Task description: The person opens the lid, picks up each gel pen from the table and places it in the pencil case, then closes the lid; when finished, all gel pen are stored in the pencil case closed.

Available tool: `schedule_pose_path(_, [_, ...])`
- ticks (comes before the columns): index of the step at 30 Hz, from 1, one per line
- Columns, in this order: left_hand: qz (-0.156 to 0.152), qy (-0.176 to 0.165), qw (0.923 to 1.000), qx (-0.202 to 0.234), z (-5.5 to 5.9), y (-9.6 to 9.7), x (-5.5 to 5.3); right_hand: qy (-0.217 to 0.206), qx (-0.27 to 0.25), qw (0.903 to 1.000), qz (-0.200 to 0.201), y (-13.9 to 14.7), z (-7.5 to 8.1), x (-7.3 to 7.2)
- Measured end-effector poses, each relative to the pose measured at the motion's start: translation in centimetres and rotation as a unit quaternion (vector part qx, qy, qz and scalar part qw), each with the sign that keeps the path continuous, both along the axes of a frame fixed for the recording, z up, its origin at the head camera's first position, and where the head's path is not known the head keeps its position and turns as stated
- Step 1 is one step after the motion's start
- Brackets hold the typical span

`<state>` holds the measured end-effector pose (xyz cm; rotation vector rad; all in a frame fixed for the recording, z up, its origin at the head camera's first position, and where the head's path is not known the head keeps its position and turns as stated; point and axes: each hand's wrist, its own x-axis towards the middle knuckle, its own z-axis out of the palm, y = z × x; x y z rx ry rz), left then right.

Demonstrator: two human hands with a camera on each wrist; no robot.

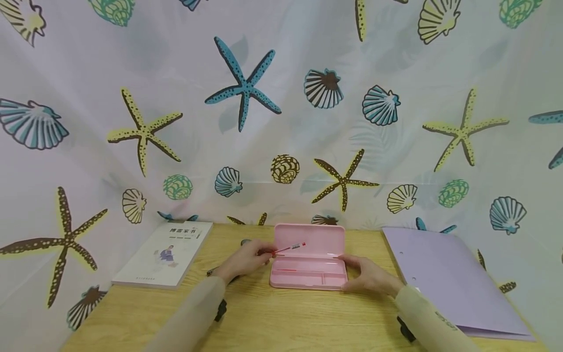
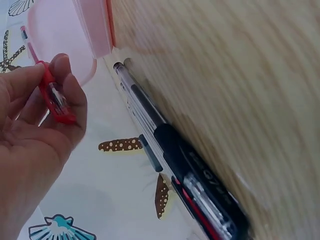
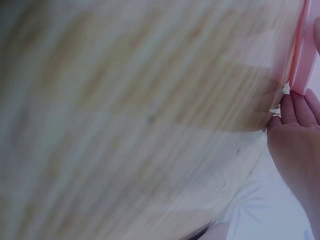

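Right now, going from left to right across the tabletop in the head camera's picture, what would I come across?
White book → left hand's fingers → open pink pencil case → right hand's fingers → purple folder.
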<state>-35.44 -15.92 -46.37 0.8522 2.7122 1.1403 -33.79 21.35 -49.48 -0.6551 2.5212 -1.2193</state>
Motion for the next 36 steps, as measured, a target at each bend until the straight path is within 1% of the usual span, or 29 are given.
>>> schedule_pose_path(3, [0.009, 0.026, 0.9995, -0.013, 0.2, 0.6, -0.1, -0.003, 0.001, 1.0, -0.002, 0.0, -0.1, 0.0])
schedule_pose_path(6, [0.009, 0.042, 0.9986, -0.031, 0.3, 1.3, -0.2, -0.007, -0.003, 1.0, -0.003, 0.0, -0.1, 0.1])
schedule_pose_path(12, [-0.012, 0.036, 0.9984, -0.042, 0.3, 2.4, -0.2, -0.006, -0.007, 1.0, -0.002, 0.0, 0.0, 0.1])
schedule_pose_path(15, [-0.021, 0.044, 0.9978, -0.045, 0.3, 2.8, -0.1, -0.006, -0.007, 1.0, -0.001, 0.0, 0.0, 0.1])
schedule_pose_path(17, [-0.016, 0.045, 0.9978, -0.045, 0.2, 3.1, -0.1, -0.006, -0.005, 1.0, -0.002, 0.1, 0.0, 0.1])
schedule_pose_path(19, [-0.008, 0.054, 0.9974, -0.047, -0.1, 3.4, -0.2, -0.006, -0.004, 1.0, -0.004, 0.1, 0.0, 0.1])
schedule_pose_path(22, [0.022, 0.05, 0.9973, -0.048, -0.6, 3.9, -0.4, -0.006, 0.0, 0.9999, -0.009, 0.2, 0.0, 0.0])
schedule_pose_path(23, [0.028, 0.052, 0.9971, -0.048, -0.7, 4.1, -0.4, -0.006, 0.002, 0.9999, -0.011, 0.2, -0.1, -0.1])
schedule_pose_path(26, [0.055, 0.036, 0.9969, -0.043, -0.8, 4.4, -0.4, -0.007, 0.005, 0.9999, -0.012, 0.0, -0.1, -0.2])
schedule_pose_path(27, [0.059, 0.033, 0.997, -0.037, -0.7, 4.5, -0.4, -0.008, 0.005, 0.9999, -0.013, 0.0, -0.1, -0.2])
schedule_pose_path(30, [0.066, 0.025, 0.9971, -0.026, -0.7, 4.8, -0.4, -0.008, 0.004, 0.9999, -0.014, -0.2, -0.2, -0.3])
schedule_pose_path(33, [0.064, 0.019, 0.9976, -0.021, -0.8, 5.1, -0.6, -0.009, 0.005, 0.9998, -0.016, -0.2, -0.1, -0.2])
schedule_pose_path(36, [0.068, 0.005, 0.9975, -0.021, -0.9, 5.4, -0.7, -0.011, 0.006, 0.9998, -0.017, -0.2, -0.1, -0.1])
